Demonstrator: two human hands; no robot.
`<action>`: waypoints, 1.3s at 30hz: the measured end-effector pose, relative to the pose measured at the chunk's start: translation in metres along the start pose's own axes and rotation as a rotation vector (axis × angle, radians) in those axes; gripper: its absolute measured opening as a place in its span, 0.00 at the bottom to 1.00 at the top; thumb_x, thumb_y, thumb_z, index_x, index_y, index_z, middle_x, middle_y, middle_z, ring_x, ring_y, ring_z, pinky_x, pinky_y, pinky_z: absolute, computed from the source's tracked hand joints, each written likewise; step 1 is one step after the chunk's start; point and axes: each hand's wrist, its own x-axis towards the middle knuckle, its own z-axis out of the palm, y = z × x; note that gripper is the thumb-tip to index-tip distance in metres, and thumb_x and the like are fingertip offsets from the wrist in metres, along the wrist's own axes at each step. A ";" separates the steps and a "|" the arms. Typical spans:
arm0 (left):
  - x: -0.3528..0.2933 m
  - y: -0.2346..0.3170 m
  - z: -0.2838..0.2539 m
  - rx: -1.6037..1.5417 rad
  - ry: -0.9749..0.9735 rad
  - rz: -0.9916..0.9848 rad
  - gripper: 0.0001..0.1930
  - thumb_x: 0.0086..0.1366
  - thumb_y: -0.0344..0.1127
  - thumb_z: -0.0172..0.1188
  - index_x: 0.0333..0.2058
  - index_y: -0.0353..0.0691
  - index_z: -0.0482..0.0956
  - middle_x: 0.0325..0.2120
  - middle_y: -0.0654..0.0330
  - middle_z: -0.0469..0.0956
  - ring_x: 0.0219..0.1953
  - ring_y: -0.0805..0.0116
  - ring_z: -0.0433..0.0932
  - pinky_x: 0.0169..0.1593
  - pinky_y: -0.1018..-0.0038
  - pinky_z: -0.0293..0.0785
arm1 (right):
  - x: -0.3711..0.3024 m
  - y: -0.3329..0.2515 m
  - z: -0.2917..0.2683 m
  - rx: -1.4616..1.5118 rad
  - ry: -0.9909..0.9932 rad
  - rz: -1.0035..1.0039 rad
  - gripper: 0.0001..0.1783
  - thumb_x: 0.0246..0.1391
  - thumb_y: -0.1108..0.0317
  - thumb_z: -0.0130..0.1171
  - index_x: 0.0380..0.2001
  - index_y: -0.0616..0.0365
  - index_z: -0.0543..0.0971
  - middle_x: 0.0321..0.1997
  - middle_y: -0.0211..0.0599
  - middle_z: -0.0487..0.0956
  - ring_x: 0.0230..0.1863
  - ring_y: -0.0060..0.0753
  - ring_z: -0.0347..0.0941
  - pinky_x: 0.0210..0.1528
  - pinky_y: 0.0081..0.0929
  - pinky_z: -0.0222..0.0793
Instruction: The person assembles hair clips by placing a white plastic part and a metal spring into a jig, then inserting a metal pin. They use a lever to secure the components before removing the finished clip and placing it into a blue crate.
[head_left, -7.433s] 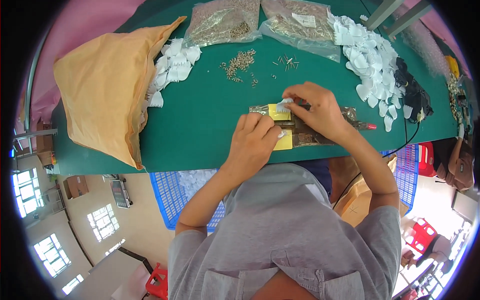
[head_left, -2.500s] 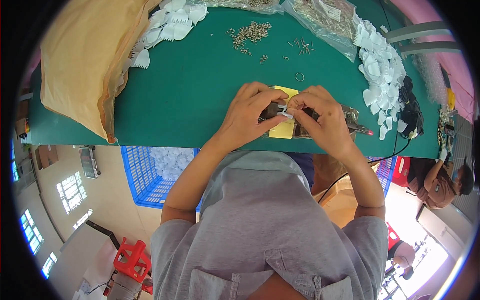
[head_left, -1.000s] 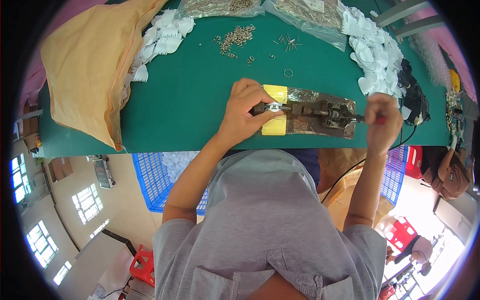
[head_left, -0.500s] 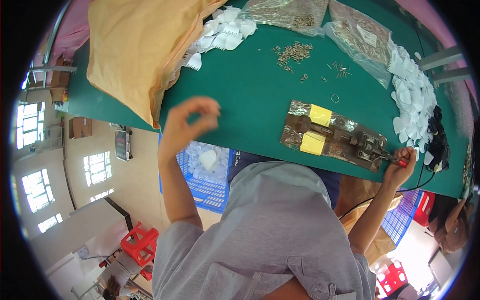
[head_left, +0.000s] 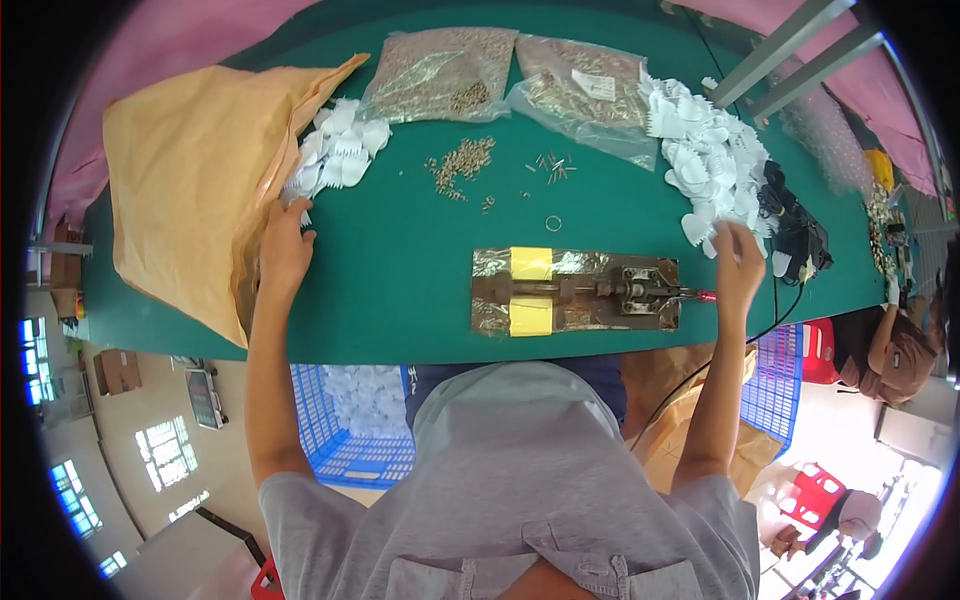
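My left hand point(head_left: 286, 248) is at the mouth of a large brown paper bag point(head_left: 190, 190), its thumb and fingers apart beside a few white toothed plastic pieces point(head_left: 342, 150). Part of that hand is against the bag's edge. At the lower end of a big heap of the same white pieces point(head_left: 705, 150), my right hand point(head_left: 738, 268) reaches with bent fingers; blur hides whether a piece is between them. Just left of its wrist ends the red-tipped handle point(head_left: 706, 295) of a toggle clamp fixture point(head_left: 640, 290), mounted on a taped board with two yellow pads point(head_left: 531, 264).
Small metal parts point(head_left: 462, 165), several thin pins point(head_left: 553, 168) and a ring point(head_left: 553, 223) lie behind the fixture. Farther back are two clear bags point(head_left: 440, 75) of parts. Black cables point(head_left: 795, 225) lie at right. A blue basket point(head_left: 365, 465) of white pieces stands below the table edge.
My left hand has gone from above the basket to the paper bag. My right hand has left the clamp handle for the white heap. The view has shifted.
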 end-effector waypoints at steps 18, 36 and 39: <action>-0.016 -0.006 0.014 -0.003 0.250 0.070 0.13 0.65 0.25 0.64 0.48 0.37 0.78 0.53 0.45 0.76 0.47 0.42 0.81 0.51 0.55 0.77 | 0.143 -0.009 0.106 -0.773 -0.235 -0.520 0.19 0.46 0.66 0.73 0.44 0.50 0.85 0.48 0.38 0.81 0.55 0.45 0.77 0.55 0.44 0.73; -0.127 0.187 0.024 -1.608 -0.611 0.049 0.17 0.74 0.24 0.56 0.59 0.28 0.77 0.60 0.46 0.78 0.57 0.56 0.82 0.62 0.66 0.79 | 0.097 -0.004 0.113 -0.261 -0.564 -0.588 0.14 0.56 0.71 0.65 0.47 0.53 0.83 0.42 0.40 0.82 0.41 0.43 0.82 0.48 0.40 0.78; -0.140 0.196 0.020 -1.268 -0.546 0.215 0.13 0.76 0.29 0.57 0.55 0.32 0.78 0.52 0.47 0.82 0.41 0.55 0.88 0.45 0.65 0.86 | 0.093 -0.011 0.110 -0.200 -0.579 -0.544 0.12 0.59 0.71 0.64 0.47 0.52 0.82 0.41 0.40 0.81 0.37 0.41 0.82 0.45 0.36 0.79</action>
